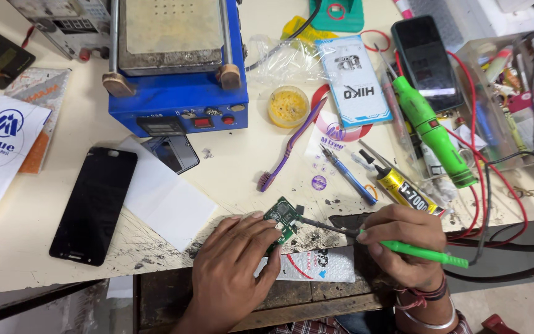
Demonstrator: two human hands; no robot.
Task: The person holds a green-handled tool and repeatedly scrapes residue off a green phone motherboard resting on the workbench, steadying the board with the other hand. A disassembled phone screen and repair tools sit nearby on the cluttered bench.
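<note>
Circuit board point(283, 218): green, matt, small metal parts on it. Soldering iron point(403, 247): glossy green plastic handle, dull grey metal shaft. Phone screen point(94, 205): smooth glossy black glass. Table point(242, 167): pale top, scuffed and black-stained near the front edge. Toothbrush point(292, 145): purple plastic. Blue machine point(177, 93): painted metal, worn matt plate on top.

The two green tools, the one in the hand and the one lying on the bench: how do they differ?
The thin green tool is slim like a pen, gripped in the right hand, its tip on the green circuit board. The fat green tool is much thicker, with a red button, and lies untouched by the phone. Both are bright green.
</note>
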